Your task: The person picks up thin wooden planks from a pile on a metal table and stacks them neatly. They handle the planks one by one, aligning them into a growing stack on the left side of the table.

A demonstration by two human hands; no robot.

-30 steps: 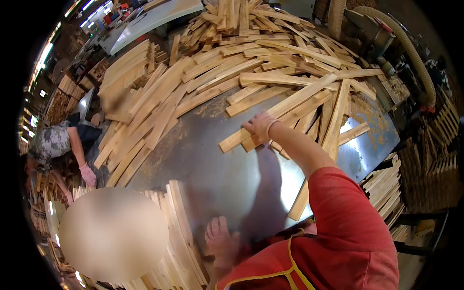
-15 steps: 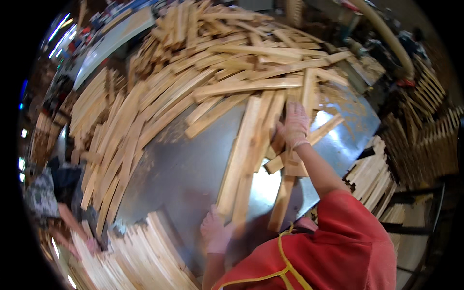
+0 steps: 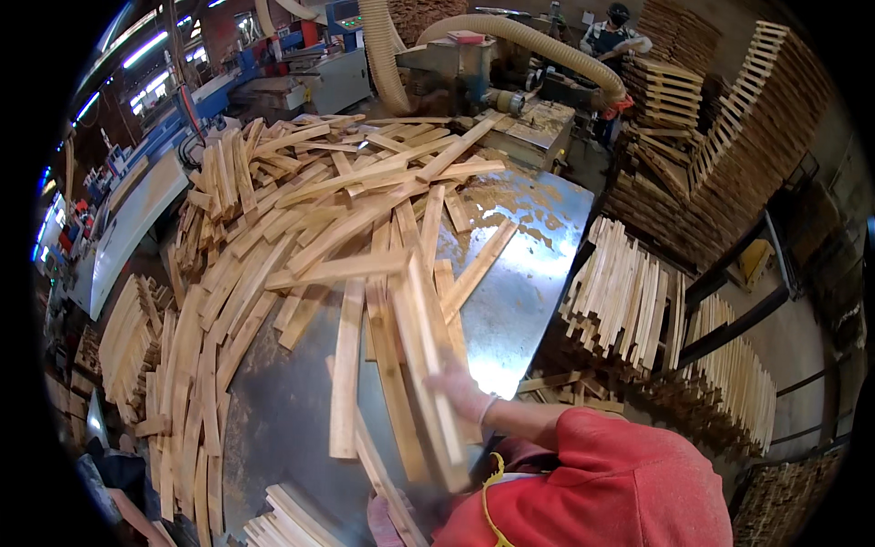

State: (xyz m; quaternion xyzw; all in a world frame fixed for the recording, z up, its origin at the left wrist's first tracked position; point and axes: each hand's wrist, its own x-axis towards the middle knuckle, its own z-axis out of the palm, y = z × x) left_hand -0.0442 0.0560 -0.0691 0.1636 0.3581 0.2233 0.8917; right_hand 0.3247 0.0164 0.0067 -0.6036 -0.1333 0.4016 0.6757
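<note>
Pulled back, the right hand (image 3: 462, 394) grasps a wooden slat (image 3: 423, 342) (left hand (image 3: 380, 521) below-left, hold unclear); repositioning likely demands steadiness.

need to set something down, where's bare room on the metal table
Bare: the metal table between the loose boards and its right edge; also the dusty patch between those boards and the board pile at left. Crowded: the far side, and around the right hand.
</note>
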